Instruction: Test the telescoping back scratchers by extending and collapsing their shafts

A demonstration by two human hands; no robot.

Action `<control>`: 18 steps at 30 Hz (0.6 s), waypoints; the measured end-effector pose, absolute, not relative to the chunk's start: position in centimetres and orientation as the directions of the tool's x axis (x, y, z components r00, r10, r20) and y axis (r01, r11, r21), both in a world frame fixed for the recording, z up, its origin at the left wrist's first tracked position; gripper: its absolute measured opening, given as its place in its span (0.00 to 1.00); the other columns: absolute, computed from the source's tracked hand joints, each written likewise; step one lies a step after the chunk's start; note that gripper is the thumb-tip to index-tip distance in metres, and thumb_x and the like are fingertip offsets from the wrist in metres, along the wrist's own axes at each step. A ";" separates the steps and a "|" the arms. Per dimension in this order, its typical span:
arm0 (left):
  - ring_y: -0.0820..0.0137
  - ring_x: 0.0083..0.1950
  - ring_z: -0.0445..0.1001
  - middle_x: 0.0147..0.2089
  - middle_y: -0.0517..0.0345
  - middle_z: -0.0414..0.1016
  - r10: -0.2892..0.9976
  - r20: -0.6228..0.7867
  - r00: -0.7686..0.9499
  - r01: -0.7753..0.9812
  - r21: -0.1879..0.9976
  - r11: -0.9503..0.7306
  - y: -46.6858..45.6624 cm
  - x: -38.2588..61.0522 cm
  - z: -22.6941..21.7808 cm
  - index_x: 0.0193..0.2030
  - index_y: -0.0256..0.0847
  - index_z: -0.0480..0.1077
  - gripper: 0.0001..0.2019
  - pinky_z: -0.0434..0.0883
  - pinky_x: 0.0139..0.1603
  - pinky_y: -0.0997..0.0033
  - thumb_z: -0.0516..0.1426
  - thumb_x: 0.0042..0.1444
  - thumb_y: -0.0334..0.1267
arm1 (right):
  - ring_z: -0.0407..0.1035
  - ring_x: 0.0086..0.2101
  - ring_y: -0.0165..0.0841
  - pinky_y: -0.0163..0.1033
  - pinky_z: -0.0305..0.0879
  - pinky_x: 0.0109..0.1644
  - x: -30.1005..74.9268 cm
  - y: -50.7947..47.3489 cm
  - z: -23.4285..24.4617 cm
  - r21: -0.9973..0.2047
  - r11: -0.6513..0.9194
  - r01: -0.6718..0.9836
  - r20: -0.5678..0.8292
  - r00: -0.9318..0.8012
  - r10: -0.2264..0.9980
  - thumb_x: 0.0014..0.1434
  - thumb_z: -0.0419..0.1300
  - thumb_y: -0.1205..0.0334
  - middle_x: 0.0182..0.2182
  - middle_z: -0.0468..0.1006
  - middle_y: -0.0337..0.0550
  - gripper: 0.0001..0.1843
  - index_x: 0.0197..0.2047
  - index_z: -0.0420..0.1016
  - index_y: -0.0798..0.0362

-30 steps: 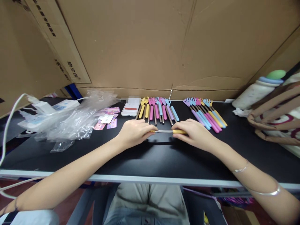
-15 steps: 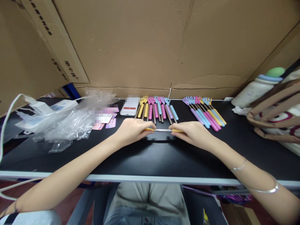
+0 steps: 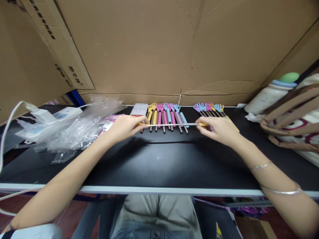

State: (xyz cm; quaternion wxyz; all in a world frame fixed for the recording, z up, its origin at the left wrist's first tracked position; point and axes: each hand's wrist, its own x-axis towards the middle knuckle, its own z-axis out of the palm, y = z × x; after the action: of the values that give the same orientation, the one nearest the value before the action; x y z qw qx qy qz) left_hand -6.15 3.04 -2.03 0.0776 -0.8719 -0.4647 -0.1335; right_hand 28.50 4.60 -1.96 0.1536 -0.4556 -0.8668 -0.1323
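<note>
Between my hands a yellow telescopic back scratcher (image 3: 174, 124) stretches level above the black table, its thin metal rod drawn out long. My left hand (image 3: 128, 127) is closed on one yellow end, and my right hand (image 3: 216, 128) grips the yellow end opposite; the fingers hide most of both ends. Behind the rod lies a row of back scratchers (image 3: 166, 115) in yellow, pink, blue and purple, claw heads to the back. Another fanned group of back scratchers (image 3: 208, 108) lies behind my right hand, which partly covers it.
A phone (image 3: 139, 109) with a timer on its screen lies left of the row. Clear plastic bags (image 3: 74, 129) and a white power strip (image 3: 66, 113) cover the left side. At the right stand a white bottle (image 3: 269, 96) and a brown-handled bag (image 3: 286, 122). Cardboard (image 3: 139, 46) walls the back.
My hands have moved apart and slightly away from me. The metal rod between them has lengthened from a short piece to a long one.
</note>
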 end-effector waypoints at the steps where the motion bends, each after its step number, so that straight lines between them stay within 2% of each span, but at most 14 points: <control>1: 0.71 0.33 0.74 0.33 0.65 0.78 0.790 0.303 0.532 0.832 -0.015 -0.555 3.2 -6.4 -1.9 0.42 0.47 0.70 0.13 0.58 0.30 0.77 0.47 0.65 0.48 | 0.69 0.26 0.29 0.32 0.52 0.28 28.8 4.8 -1.9 0.085 0.549 0.831 0.371 -0.538 0.757 0.58 0.51 0.57 0.26 0.77 0.36 0.09 0.35 0.72 0.48; 7: 0.71 0.35 0.75 0.34 0.63 0.78 0.778 0.311 0.547 0.828 -0.063 -0.557 3.3 -6.6 -2.1 0.42 0.48 0.71 0.13 0.60 0.33 0.76 0.47 0.64 0.47 | 0.70 0.28 0.30 0.33 0.53 0.30 28.6 4.8 -2.2 0.065 0.582 0.810 0.311 -0.571 0.760 0.60 0.51 0.55 0.28 0.77 0.38 0.10 0.37 0.72 0.48; 13: 0.70 0.37 0.75 0.36 0.60 0.78 0.745 0.331 0.578 0.810 -0.124 -0.573 3.0 -6.0 -2.7 0.44 0.47 0.71 0.12 0.61 0.33 0.75 0.50 0.63 0.46 | 0.69 0.25 0.29 0.33 0.52 0.28 27.9 4.4 -2.3 0.050 0.595 0.802 0.260 -0.586 0.767 0.62 0.50 0.53 0.27 0.77 0.37 0.12 0.38 0.72 0.48; 18: 0.71 0.37 0.75 0.37 0.60 0.77 0.677 0.340 0.652 0.747 -0.136 -0.651 2.5 -4.5 -3.6 0.46 0.47 0.71 0.11 0.61 0.31 0.77 0.51 0.63 0.44 | 0.70 0.27 0.30 0.33 0.54 0.29 27.2 4.0 -2.7 0.044 0.644 0.764 0.263 -0.631 0.730 0.64 0.49 0.52 0.28 0.78 0.38 0.14 0.38 0.72 0.48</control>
State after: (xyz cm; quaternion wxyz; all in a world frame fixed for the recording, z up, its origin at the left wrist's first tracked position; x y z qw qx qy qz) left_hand -4.48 2.45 -3.61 0.1332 -0.8991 -0.3961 -0.1307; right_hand 27.18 4.03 -2.67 0.1112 -0.4149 -0.8998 -0.0759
